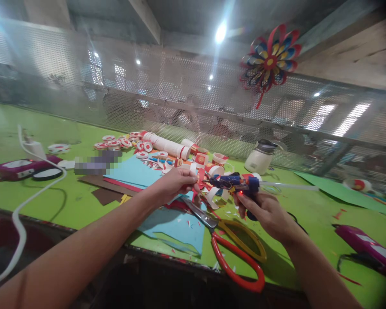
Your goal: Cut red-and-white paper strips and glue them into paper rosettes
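Observation:
My right hand (266, 213) grips a blue hot glue gun (236, 182) with a clear glue stick sticking out to the right; its nozzle points left. My left hand (175, 183) pinches a small red and white paper strip (200, 176) right at the nozzle tip. Both hands hover over sheets of blue and red paper (138, 171) on the green table (83, 201). Large scissors (234, 249) with red and yellow handles lie just below my hands.
Rolled paper rings and round red-white pieces (167, 148) lie behind the paper. A white jar (260, 159) stands at the back. A white cable (35, 189) runs on the left. Purple devices (19, 167) (369, 249) lie at both sides. A paper flower (270, 58) hangs on the mesh wall.

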Motion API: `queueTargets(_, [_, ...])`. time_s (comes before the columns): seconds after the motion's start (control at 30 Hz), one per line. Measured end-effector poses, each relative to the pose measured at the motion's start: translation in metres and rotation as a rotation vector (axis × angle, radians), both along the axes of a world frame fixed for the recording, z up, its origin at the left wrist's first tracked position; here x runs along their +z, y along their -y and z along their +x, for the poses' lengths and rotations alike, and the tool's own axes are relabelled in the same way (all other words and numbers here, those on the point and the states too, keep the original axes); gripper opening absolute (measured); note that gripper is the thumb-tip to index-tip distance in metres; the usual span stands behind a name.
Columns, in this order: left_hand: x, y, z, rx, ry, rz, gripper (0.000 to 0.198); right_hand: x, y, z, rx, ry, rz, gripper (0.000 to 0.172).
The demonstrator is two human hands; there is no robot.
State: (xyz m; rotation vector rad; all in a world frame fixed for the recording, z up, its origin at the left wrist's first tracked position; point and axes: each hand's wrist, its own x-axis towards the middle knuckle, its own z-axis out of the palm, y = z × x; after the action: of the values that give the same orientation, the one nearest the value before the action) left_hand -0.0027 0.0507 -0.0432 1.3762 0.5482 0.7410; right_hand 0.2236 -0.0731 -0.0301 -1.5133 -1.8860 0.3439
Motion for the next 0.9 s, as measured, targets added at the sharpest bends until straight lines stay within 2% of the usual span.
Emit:
queueTargets(0.2, [-0.0003, -0.0018, -0.0011, 0.0, 0.013, -0.017, 0.013, -0.0026, -0.0001, 0.0014, 0.0, -0.033, -0.014, 0.039])
queueTargets(0.67, [0.0021, 0.0056, 0.0005, 0.002, -0.082, 0.096, 0.017, -0.0018, -0.0003, 0.002, 0.001, -0.026, 0.004, 0.038])
queueTargets(0.9, [-0.0023, -0.001, -0.0018, -0.001, -0.054, 0.079, 0.015, -0.0024, 0.0003, 0.0033, 0.039, -0.073, 0.006, 0.038])
